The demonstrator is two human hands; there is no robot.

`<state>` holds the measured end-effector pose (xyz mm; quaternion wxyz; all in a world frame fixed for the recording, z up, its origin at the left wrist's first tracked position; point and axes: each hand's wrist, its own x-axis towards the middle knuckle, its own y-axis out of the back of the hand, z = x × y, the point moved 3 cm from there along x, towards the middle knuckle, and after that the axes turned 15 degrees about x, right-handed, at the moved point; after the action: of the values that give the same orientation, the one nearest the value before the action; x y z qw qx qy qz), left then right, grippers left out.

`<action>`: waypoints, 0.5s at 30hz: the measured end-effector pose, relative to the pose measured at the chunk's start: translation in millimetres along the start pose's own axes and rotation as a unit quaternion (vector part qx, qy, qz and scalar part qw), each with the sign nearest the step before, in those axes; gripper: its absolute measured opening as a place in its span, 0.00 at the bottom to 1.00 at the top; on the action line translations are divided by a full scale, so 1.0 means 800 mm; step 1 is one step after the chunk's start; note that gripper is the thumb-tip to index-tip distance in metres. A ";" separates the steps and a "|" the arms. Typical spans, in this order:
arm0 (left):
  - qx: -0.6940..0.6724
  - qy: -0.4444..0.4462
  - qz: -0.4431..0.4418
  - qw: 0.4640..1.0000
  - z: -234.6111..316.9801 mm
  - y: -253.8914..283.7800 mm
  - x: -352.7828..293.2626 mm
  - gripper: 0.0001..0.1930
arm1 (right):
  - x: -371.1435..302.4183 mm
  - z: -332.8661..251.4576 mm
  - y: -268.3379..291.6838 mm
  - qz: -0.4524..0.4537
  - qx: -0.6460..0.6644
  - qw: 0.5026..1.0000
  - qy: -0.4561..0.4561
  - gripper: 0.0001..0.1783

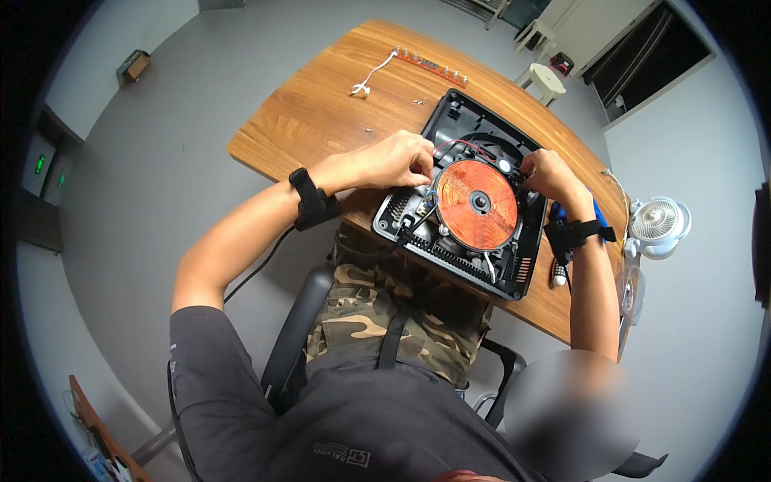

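Observation:
An opened induction cooker's black housing (pixel 520 283) lies at an angle near the table's front edge. Its round copper coil (pixel 466 210) is exposed, with a dark hub at the centre. My left hand (pixel 404 161) is at the coil's upper left, fingertips pinched together over the inner parts. Whatever they grip there is too small to tell. Across the coil, my right hand (pixel 548 177) curls its fingers down at the housing's right side; their tips are partly hidden. A thin red wire (pixel 458 143) arches between the hands behind the coil. Black straps circle both wrists.
On the wooden table (pixel 309 120), a narrow circuit board (pixel 431 66) with a white cable (pixel 371 78) lies at the far side. Small metal screws (pixel 419 101) sit nearer. A white fan (pixel 660 227) stands right, and a screwdriver-like tool (pixel 559 275) lies beside the housing.

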<state>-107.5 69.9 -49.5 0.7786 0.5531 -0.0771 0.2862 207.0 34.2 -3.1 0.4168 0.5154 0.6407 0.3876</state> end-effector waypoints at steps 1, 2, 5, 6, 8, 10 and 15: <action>0.001 -0.004 0.014 1.000 -0.002 -0.002 -0.002 0.05 | -0.002 0.001 0.001 -0.003 0.003 1.000 -0.001 0.14; 0.001 -0.009 0.028 1.000 -0.003 -0.004 -0.003 0.06 | -0.001 0.001 0.000 -0.003 0.006 1.000 -0.006 0.14; -0.018 0.028 0.011 0.999 -0.005 -0.003 -0.012 0.06 | 0.000 0.000 0.000 -0.006 0.011 1.000 -0.019 0.15; -0.025 0.035 0.007 0.999 -0.006 -0.004 -0.013 0.06 | -0.001 -0.001 0.000 -0.012 0.010 1.000 -0.021 0.15; -0.016 0.005 0.027 0.999 -0.007 -0.007 -0.012 0.06 | 0.001 -0.006 0.001 -0.021 0.007 1.000 -0.020 0.15; -0.008 -0.009 0.035 0.999 -0.007 -0.008 -0.012 0.06 | 0.001 -0.007 0.002 -0.023 -0.002 1.000 -0.014 0.15; 0.014 -0.018 0.035 0.999 -0.008 -0.014 -0.013 0.06 | 0.000 -0.003 0.001 -0.010 0.002 1.000 -0.013 0.15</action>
<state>-111.4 69.4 -65.5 0.7588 0.5660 -0.1063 0.3043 205.3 34.5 -1.5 0.4280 0.5149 0.6413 0.3747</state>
